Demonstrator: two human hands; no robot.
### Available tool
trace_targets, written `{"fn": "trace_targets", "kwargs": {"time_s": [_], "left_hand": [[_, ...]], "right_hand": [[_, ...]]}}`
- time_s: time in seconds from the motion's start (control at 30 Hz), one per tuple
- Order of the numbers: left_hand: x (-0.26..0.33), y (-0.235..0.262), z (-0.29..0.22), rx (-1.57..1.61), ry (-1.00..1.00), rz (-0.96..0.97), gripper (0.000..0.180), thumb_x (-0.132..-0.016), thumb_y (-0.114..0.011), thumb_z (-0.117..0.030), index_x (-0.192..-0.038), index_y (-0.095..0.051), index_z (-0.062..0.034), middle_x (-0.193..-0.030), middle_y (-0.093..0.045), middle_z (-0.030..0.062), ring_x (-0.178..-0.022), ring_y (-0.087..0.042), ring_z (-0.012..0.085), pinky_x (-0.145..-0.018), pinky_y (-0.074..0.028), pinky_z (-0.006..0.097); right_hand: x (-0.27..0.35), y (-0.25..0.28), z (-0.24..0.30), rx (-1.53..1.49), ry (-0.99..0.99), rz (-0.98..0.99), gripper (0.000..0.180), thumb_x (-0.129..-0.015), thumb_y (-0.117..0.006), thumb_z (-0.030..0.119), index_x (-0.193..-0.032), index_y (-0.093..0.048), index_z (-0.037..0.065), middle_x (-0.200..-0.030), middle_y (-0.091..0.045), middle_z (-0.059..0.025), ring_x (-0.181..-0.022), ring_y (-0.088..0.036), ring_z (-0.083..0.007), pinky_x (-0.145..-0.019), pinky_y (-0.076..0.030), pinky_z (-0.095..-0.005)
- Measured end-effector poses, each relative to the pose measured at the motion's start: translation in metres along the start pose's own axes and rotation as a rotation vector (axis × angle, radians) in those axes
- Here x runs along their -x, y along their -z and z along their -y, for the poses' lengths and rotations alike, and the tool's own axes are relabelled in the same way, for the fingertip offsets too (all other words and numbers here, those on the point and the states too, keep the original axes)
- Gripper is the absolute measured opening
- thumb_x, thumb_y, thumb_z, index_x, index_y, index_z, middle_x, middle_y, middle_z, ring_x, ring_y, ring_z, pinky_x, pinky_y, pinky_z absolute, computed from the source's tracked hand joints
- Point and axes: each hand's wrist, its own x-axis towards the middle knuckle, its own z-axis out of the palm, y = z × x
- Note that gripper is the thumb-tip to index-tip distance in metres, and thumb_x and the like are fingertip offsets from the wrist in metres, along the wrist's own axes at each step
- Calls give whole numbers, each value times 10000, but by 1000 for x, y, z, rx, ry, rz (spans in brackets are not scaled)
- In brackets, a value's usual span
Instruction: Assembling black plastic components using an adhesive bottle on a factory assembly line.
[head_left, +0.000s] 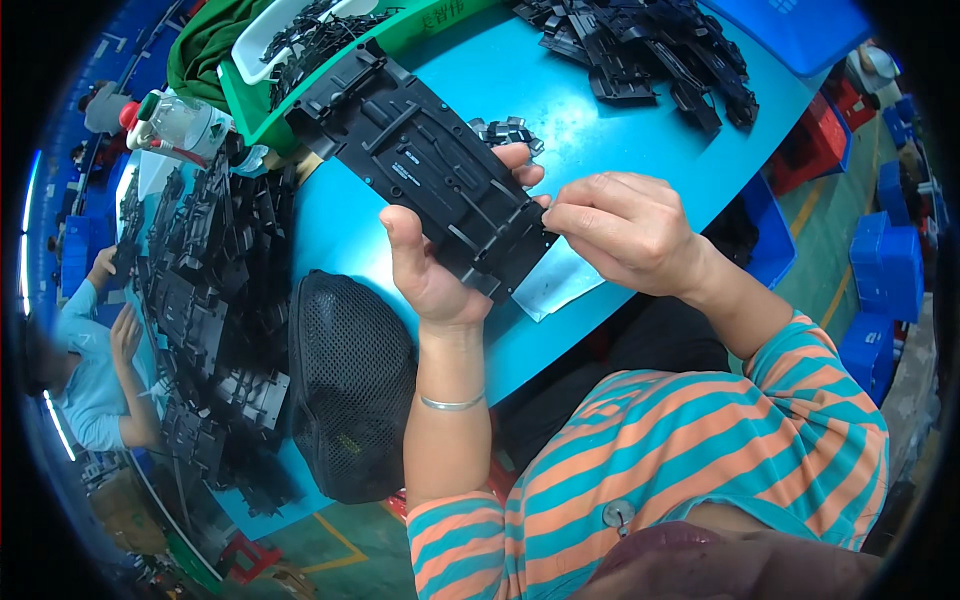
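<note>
A long black moulded plastic panel (415,160) with ribs and small pale markings is held tilted above the blue table. My left hand (440,280) grips it from beneath, thumb at its near left edge and fingertips showing past the right edge. At the panel's near right corner, my right hand (635,230) is closed in a pinch. Whatever sits between those fingertips is too small or hidden to name. Just beyond the panel lies a small heap of dark, shiny clip-like pieces (510,135).
Stacked black plastic parts (640,50) lie on the blue table (470,350) at the far right; more are heaped at left. A black mesh bag (350,390) rests beside my left forearm. A green bin (262,110) and clear bottle (180,122) stand far left. A co-worker's hand (125,335) shows left.
</note>
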Motion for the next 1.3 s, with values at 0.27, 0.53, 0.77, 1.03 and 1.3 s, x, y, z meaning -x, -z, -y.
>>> {"fn": "trace_targets", "kwargs": {"time_s": [0.27, 0.53, 0.77, 1.03, 1.3], "left_hand": [[0, -1, -1, -43, 11, 0, 866, -841, -449, -689, -1303, -407, 42, -1205, -543, 265, -1082, -580, 346, -871, -530, 448], [-1, -2, -1, -50, -1, 32, 922, -811, -465, -720, -1308, -402, 54, -1217, -538, 253, -1087, -578, 344, -877, -527, 439], [0, -4, 1, -136, 14, 27, 948, -785, -477, -746, -1276, -449, 64, -1204, -556, 238, -1099, -578, 316, -914, -500, 421], [0, 2, 2, -117, -13, 86, 888, -807, -494, -708, -1320, -435, 14, -1230, -532, 280, -1125, -547, 407, -936, -478, 503], [1, 5, 2, -61, -17, 92, 892, -798, -509, -708, -1331, -427, 2, -1236, -525, 286, -1137, -534, 416, -934, -477, 508]], "right_hand": [[1, -1, -1, -22, -15, 5, 181, -669, -690, -61, -821, -651, 31, -754, -623, -72, -626, -627, -200, -517, -485, -285], [2, 1, 1, 33, -2, -9, 211, -632, -708, -64, -810, -654, 34, -736, -617, -59, -593, -608, -177, -490, -461, -275], [5, 2, 1, 49, 5, -11, 244, -609, -702, -68, -821, -648, 40, -733, -612, -59, -581, -601, -182, -482, -458, -279], [5, -1, 0, 30, 9, 5, 229, -624, -688, -61, -825, -645, 40, -755, -615, -68, -597, -610, -194, -497, -472, -281], [7, 0, 2, -24, -38, -66, 235, -658, -746, -14, -872, -652, 15, -796, -653, -100, -654, -650, -213, -522, -500, -288]]}}
